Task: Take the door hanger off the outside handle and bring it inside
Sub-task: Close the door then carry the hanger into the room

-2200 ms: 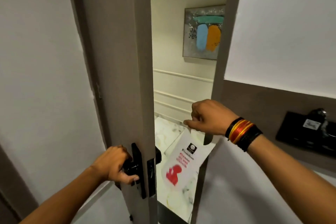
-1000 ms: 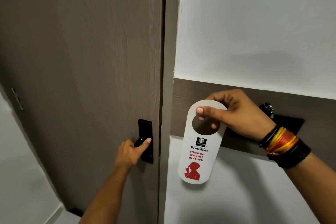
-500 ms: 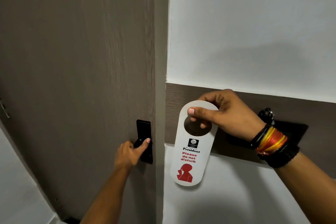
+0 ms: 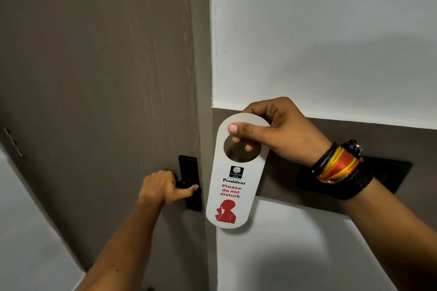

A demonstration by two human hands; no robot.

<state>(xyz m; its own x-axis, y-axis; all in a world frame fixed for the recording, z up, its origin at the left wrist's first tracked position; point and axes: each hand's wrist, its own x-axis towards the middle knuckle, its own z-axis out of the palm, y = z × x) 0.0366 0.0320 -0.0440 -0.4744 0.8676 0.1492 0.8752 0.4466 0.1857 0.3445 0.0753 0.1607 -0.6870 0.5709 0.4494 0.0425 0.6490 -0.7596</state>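
Up by the brown band (image 4: 279, 186) that runs across the white wall (image 4: 319, 38), my right hand (image 4: 281, 132) has its grip clamped on the door hanger (image 4: 233, 186), thumb pressed flat on the front of the rounded top and fingers curled behind, two fingertips showing through the round hole. It hangs upright and slightly tilted from that pinch, clear of any handle, its lower end over the white wall just right of the door edge; it reads "Please do not disturb" in red over a red shushing figure. Black and orange-yellow bands (image 4: 338, 168) circle my right wrist, and a black plate (image 4: 390, 175) sits on the brown band behind it. Lower and to the left, my left hand (image 4: 163, 188) has its grip closed around the black handle (image 4: 186, 184) on the dark wood-grain door (image 4: 99, 78), thumb laid along the lever against its tall black backplate. No gap shows between the door and the frame.
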